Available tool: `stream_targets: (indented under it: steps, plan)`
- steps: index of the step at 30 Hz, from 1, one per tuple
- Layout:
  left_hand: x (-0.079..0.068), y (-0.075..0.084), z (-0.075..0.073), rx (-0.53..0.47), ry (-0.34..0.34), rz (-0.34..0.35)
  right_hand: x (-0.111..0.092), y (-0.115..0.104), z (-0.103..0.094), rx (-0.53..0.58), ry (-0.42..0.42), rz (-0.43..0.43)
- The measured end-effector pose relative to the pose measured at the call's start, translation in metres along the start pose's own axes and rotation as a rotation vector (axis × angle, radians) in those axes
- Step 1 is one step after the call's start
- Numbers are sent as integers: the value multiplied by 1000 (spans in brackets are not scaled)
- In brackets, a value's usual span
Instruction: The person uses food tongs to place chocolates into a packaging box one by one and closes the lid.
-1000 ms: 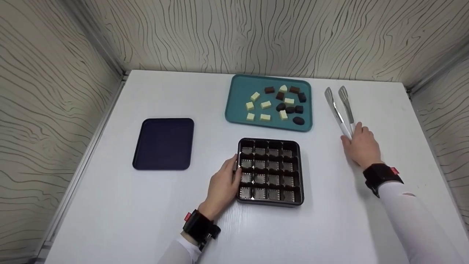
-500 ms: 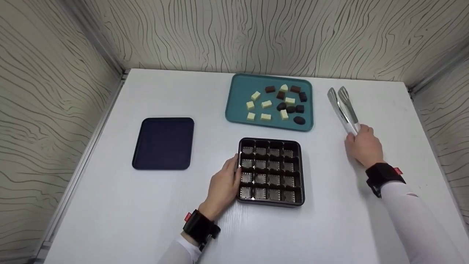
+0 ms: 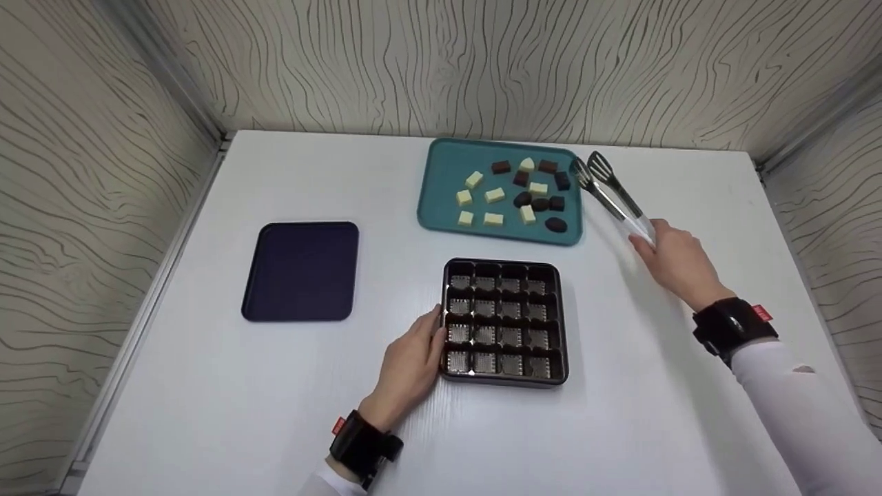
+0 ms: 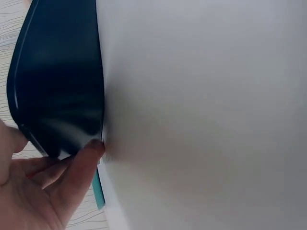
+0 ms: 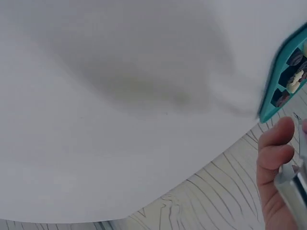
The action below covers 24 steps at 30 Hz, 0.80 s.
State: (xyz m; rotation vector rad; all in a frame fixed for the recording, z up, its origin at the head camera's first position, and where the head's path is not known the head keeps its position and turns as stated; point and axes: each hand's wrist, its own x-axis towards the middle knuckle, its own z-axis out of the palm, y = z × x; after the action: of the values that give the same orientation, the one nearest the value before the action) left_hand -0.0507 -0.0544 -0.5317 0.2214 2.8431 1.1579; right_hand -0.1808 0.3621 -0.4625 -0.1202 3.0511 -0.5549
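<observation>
My right hand grips the white handles of a pair of metal tongs. The tongs' slotted ends are spread, beside the right end of a teal tray. On that tray lie several white chocolates and several dark chocolates, blocky and rounded. In the right wrist view, curled fingers wrap the handle. My left hand rests against the left side of a dark box with a divided insert of bare compartments. In the left wrist view, its fingers touch the box's lower wall.
A dark purple square lid or shallow tray lies at the left of the white table. Patterned panels stand behind and at both sides. The teal tray sits near the back edge, behind the dark box.
The tongs have risen off the table and swung left to the teal tray's right edge in my right hand. My left hand has slid slightly down along the box's side.
</observation>
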Motion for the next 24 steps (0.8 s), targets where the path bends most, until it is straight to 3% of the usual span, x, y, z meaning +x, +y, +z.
stream_targets:
  steps: [11,18,24]
  plan:
    - [-2,0,-2,-15,-29,-18,27,-26,-20,-99,-160,-42]
    - [-3,0,-2,-17,-43,-22,45,-42,-40,-160,-279,-19]
    - [-3,0,0,11,-9,11,60,-54,-57,-212,-348,-28]
